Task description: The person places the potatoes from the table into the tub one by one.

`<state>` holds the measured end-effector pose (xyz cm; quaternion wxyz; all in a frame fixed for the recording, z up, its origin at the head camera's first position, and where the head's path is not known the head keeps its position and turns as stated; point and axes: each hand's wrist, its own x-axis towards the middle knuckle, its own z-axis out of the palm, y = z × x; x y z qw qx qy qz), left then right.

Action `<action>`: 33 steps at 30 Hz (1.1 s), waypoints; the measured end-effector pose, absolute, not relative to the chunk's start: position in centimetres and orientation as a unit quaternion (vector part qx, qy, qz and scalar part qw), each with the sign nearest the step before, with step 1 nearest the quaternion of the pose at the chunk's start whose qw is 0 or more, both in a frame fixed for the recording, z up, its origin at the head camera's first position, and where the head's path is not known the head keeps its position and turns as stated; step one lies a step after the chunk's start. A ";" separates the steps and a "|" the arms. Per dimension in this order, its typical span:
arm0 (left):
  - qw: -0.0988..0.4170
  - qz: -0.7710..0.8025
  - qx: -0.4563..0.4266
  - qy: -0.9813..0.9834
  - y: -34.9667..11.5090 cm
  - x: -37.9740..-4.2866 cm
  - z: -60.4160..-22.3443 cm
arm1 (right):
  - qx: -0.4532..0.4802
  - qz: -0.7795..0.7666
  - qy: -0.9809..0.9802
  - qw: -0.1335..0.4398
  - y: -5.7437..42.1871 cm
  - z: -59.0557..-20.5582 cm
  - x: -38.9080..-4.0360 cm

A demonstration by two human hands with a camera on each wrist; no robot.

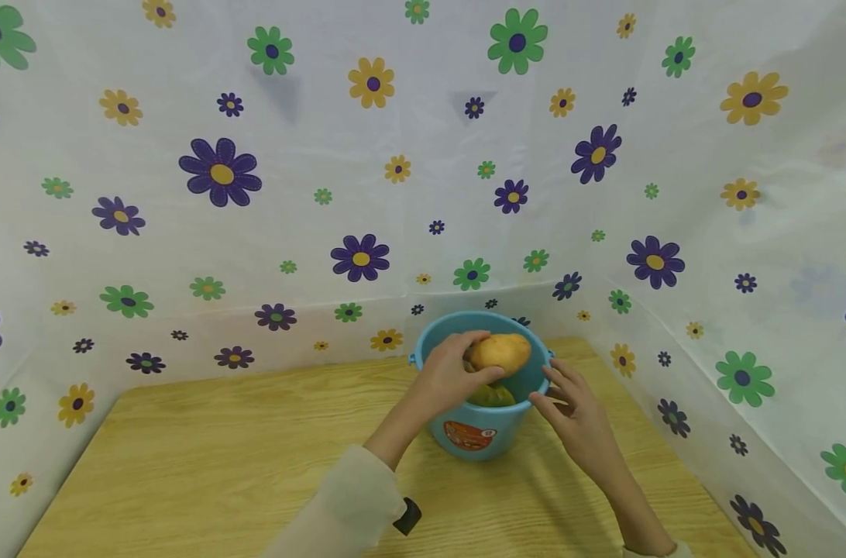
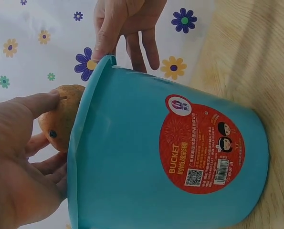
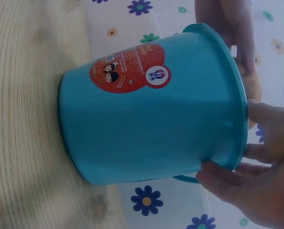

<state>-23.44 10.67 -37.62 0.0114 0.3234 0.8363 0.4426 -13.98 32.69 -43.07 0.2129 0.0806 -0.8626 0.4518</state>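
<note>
A light-blue plastic bucket [image 1: 482,422] stands upright on the wooden table, with a red label [image 2: 201,143] on its front. My left hand [image 1: 453,372] reaches over the near rim and grips a yellow-brown potato [image 1: 504,354] at the bucket's mouth. In the left wrist view, the potato shows beyond the rim with a small dark spot. Below it, inside the bucket, lies a green ribbed vegetable [image 1: 493,395], partly hidden by my left hand. My right hand [image 1: 582,422] holds the bucket's right rim, thumb toward the front and fingers along the side.
The light wooden table [image 1: 242,449] spreads to the left and front of the bucket. White sheeting [image 1: 395,217] printed with flowers hangs behind and along both sides. A small black object [image 1: 407,517] shows beside the left sleeve. Part of the blue bucket handle [image 3: 185,179] hangs at the bucket's side.
</note>
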 end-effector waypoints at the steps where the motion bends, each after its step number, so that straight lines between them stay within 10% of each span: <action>1: 0.009 0.442 0.323 0.837 10.7 -23.4 -37.6 | 0.082 0.452 -0.862 0.214 32.7 -43.1 -14.0; 33: -0.024 0.438 0.295 0.849 6.6 -22.0 -38.1 | 0.062 0.377 -0.900 0.211 33.0 -41.5 -14.2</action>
